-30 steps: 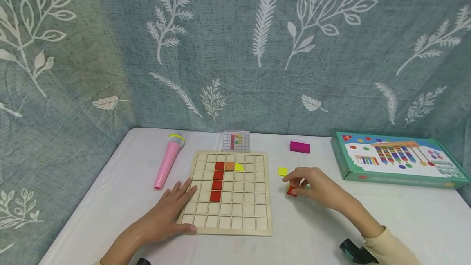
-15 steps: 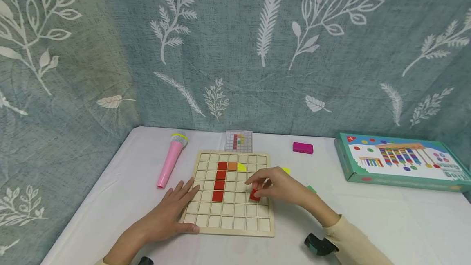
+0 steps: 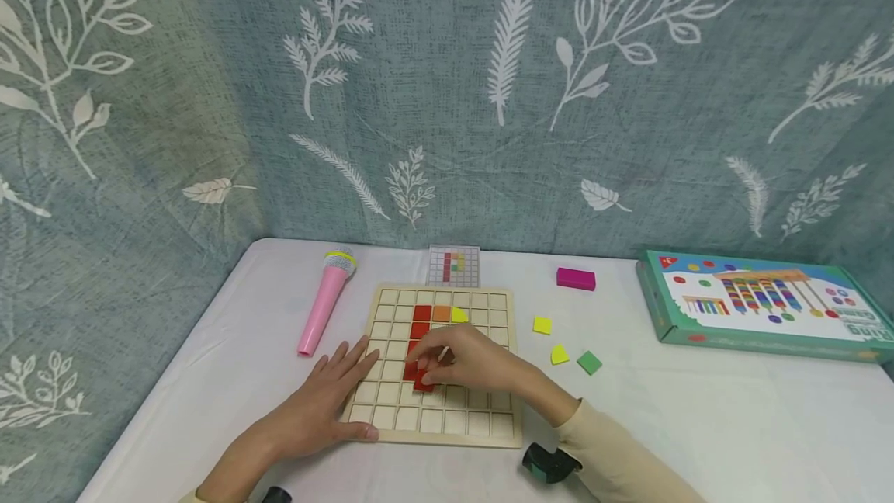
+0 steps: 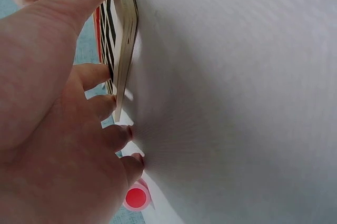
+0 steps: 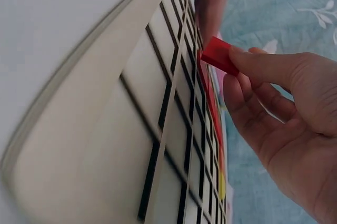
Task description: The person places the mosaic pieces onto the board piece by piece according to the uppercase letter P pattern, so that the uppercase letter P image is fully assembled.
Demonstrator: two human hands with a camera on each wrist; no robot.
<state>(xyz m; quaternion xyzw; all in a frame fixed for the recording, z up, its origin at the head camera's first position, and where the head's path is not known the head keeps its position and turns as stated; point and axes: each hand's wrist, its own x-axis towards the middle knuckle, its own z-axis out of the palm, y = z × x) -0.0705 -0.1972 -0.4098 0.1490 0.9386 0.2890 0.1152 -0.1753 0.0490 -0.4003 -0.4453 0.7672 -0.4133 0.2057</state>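
A wooden grid board (image 3: 482,438) lies on the white table. In its cells sit a column of red square tiles (image 3: 422,313), an orange square tile (image 3: 441,313) and a yellow quarter-round tile (image 3: 459,315). My right hand (image 3: 468,355) pinches another red square tile (image 5: 220,55) between thumb and fingers, close over the grid at the column's lower end, and it partly covers that column. My left hand (image 3: 314,402) lies with spread fingers along the board's left edge, thumb on the front corner; in the left wrist view its fingers (image 4: 95,76) touch the rim.
A yellow square tile (image 3: 542,325), a yellow quarter-round tile (image 3: 559,354) and a green square tile (image 3: 590,362) lie right of the board. Behind it is a pattern card (image 3: 454,266). A pink microphone (image 3: 324,305), a magenta block (image 3: 576,279) and a green toy box (image 3: 761,305) stand around.
My right hand has picked up the red tile from the loose pieces at the right and carried it left over the board to the red column. My left hand has stayed on the board's edge.
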